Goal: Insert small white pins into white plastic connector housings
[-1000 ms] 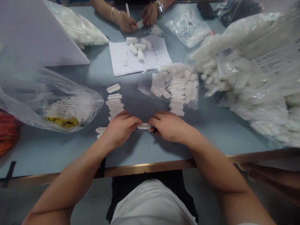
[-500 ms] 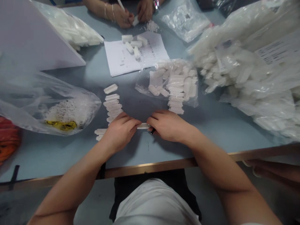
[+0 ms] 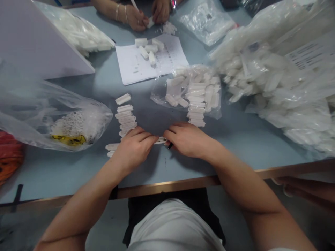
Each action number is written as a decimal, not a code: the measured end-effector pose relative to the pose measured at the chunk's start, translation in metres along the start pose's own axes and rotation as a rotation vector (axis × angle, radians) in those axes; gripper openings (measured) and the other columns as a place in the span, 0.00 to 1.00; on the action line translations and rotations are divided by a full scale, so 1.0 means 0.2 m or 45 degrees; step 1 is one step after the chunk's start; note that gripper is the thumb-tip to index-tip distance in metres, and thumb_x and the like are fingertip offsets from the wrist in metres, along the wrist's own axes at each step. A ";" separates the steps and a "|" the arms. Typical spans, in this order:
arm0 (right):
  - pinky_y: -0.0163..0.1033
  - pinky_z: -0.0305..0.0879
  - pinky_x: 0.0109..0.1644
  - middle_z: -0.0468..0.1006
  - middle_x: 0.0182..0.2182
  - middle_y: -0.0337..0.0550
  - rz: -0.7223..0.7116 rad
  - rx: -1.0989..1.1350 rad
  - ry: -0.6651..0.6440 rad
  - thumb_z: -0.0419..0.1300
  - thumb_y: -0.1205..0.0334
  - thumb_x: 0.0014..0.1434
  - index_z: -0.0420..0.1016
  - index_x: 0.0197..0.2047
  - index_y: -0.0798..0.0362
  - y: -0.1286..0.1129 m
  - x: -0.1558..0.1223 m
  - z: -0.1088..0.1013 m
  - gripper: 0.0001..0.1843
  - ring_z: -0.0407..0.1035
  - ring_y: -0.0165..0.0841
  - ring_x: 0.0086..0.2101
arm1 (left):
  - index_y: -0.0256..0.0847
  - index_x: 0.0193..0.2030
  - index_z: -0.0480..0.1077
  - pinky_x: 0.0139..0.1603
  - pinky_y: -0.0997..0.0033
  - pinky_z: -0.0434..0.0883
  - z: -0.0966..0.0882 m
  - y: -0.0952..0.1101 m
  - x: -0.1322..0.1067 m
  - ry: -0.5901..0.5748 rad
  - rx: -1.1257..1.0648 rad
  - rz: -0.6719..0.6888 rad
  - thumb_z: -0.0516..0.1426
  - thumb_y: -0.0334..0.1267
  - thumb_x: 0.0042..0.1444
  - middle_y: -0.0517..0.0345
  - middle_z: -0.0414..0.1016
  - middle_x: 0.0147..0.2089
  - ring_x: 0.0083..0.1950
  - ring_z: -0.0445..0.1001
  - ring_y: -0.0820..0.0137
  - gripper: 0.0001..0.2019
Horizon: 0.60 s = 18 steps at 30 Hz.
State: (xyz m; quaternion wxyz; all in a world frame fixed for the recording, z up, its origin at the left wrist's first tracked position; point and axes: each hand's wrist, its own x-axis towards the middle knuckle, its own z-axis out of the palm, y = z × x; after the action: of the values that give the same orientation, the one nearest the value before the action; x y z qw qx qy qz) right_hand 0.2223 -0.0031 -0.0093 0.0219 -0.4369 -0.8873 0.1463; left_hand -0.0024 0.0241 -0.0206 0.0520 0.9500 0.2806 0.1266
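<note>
Between my hands, low over the table, is a narrow white plastic piece with rows of small holes [image 3: 160, 140]. My left hand [image 3: 136, 146] grips its left end with fingers pressed together. My right hand [image 3: 187, 140] is closed on its right end, and the tip of a dark pen-like tool [image 3: 170, 146] sticks out below those fingers. Beside my left hand runs a column of similar white plastic pieces [image 3: 127, 118], partly hidden by the hand. A few more white pieces [image 3: 112, 148] lie to the left of my wrist. Beyond my right hand is a stack of white pieces [image 3: 196, 104].
An open clear bag of white pieces [image 3: 178, 90] lies ahead. Past it are printed paper [image 3: 128, 71] and a co-worker's hands [image 3: 137, 19]. Large filled bags [image 3: 274, 80] crowd the right; a clear bag with small white parts [image 3: 70, 125] lies left. The table edge [image 3: 167, 187] is near.
My left hand has shifted slightly, its thumb and fingers now covering more of the holed piece's left end. My right hand stays almost still.
</note>
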 end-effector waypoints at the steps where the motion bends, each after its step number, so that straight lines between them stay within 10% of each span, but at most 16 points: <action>1: 0.41 0.56 0.39 0.76 0.34 0.47 0.005 -0.003 -0.001 0.51 0.64 0.67 0.72 0.39 0.55 0.00 0.00 0.00 0.10 0.68 0.37 0.36 | 0.42 0.46 0.77 0.45 0.63 0.72 -0.01 0.00 0.00 -0.011 -0.019 0.008 0.53 0.31 0.64 0.55 0.81 0.40 0.41 0.73 0.65 0.12; 10: 0.41 0.55 0.39 0.77 0.35 0.48 0.024 -0.017 -0.024 0.53 0.63 0.65 0.72 0.39 0.56 -0.01 0.00 0.00 0.08 0.69 0.38 0.36 | 0.46 0.53 0.75 0.47 0.60 0.70 -0.04 -0.02 -0.03 -0.121 0.084 0.088 0.51 0.33 0.66 0.56 0.81 0.48 0.45 0.73 0.64 0.15; 18: 0.41 0.56 0.40 0.77 0.34 0.47 0.043 -0.036 -0.008 0.54 0.62 0.64 0.72 0.39 0.55 -0.01 0.00 0.01 0.07 0.69 0.39 0.37 | 0.45 0.46 0.78 0.40 0.67 0.71 -0.01 -0.05 -0.02 -0.001 0.013 0.025 0.52 0.35 0.66 0.58 0.81 0.36 0.38 0.73 0.67 0.12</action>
State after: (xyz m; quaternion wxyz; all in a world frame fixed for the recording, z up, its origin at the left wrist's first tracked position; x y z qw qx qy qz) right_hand 0.2198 -0.0041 -0.0099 0.0107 -0.4515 -0.8819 0.1354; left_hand -0.0121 0.0309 -0.0208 0.0460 0.9530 0.2718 0.1254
